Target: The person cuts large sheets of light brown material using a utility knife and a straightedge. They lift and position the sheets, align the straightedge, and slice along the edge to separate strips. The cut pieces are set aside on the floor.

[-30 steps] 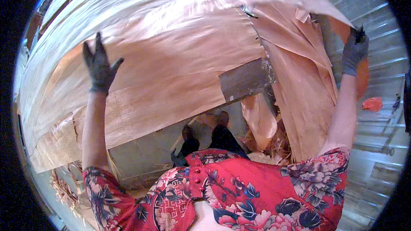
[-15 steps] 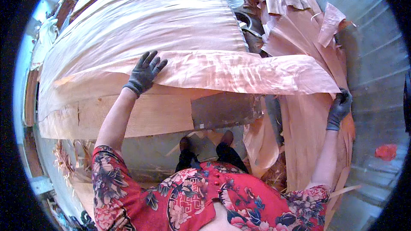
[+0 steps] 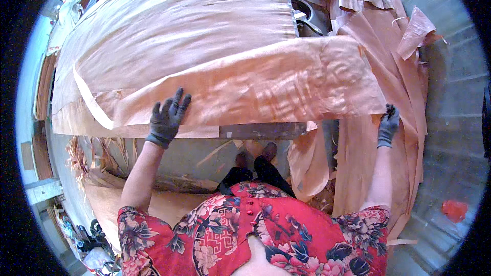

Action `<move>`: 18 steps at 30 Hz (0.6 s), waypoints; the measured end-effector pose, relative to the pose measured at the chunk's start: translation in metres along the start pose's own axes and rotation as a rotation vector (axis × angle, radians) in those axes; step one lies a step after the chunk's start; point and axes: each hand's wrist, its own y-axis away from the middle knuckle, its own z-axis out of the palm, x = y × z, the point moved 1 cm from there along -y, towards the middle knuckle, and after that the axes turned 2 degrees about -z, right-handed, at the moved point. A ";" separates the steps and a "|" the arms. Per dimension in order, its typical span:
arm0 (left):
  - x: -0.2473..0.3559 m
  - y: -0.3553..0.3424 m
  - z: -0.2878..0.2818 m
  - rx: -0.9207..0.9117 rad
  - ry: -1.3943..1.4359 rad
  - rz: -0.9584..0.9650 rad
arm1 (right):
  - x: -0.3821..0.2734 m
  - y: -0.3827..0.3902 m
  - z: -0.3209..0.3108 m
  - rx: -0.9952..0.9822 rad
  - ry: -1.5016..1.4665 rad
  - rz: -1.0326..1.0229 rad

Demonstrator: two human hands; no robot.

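Note:
A thin, wavy sheet of pale orange wood veneer lies across the top of a big stack of veneer sheets. My left hand, in a dark grey glove, rests flat with spread fingers on the sheet's near left edge. My right hand, also gloved, is at the sheet's near right corner, fingers curled at its edge. Whether it grips the corner is hard to tell. I stand at the stack's front edge, with my feet visible below.
More veneer sheets hang and pile up at the right of the stack. Torn strips and scraps lie on the floor at the left. A red object lies on the grey floor at the far right. A dark metal part shows behind the stack.
The veneer sheet, held up high a second ago, has come down flat onto the stack. Both hands have lowered with it; the left now presses on its near edge.

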 end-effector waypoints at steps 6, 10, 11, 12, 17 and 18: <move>0.030 0.015 0.000 -0.082 0.148 0.002 | 0.012 0.032 0.009 -0.079 0.125 0.046; 0.027 0.001 -0.005 -0.103 0.197 0.010 | 0.020 0.047 -0.003 -0.126 0.120 0.118; 0.040 -0.004 -0.014 -0.074 0.191 0.018 | 0.035 0.042 -0.016 -0.122 0.108 0.124; 0.051 -0.007 -0.023 -0.080 0.167 0.023 | 0.049 0.035 -0.027 -0.150 0.134 0.128; 0.051 0.004 0.000 -0.119 0.148 0.070 | 0.025 0.051 -0.013 -0.374 0.241 0.266; 0.025 0.016 0.026 -0.128 0.180 0.089 | -0.006 0.074 0.016 -0.429 0.235 0.323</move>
